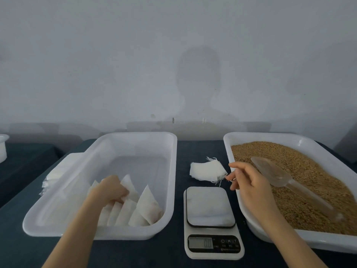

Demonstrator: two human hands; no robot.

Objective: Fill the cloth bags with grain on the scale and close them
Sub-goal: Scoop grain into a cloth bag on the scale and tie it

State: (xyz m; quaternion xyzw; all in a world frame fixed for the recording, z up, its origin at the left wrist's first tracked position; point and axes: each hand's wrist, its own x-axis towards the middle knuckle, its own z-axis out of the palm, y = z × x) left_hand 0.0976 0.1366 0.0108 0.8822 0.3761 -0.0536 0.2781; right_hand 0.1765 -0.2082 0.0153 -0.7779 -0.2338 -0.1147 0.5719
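Note:
Several filled white cloth bags (pixel 144 206) lean in a row at the near end of the left white tray (pixel 170 171). My left hand (pixel 109 190) is inside that tray, fingers curled on one filled bag. A small stack of flat empty cloth bags (pixel 206 169) lies on the dark table behind the scale (pixel 209 206), whose platform is bare. My right hand (pixel 249 180) hovers beside the stack, thumb and finger at the loose drawstrings. The right tray (pixel 241 200) holds brown grain (pixel 309 190), and a clear plastic scoop (pixel 278 175) lies on top of it.
A stack of white sheets or lids (pixel 58 171) sits against the left tray's outer side. A white container edge (pixel 2 147) shows at far left. The wall stands close behind the table.

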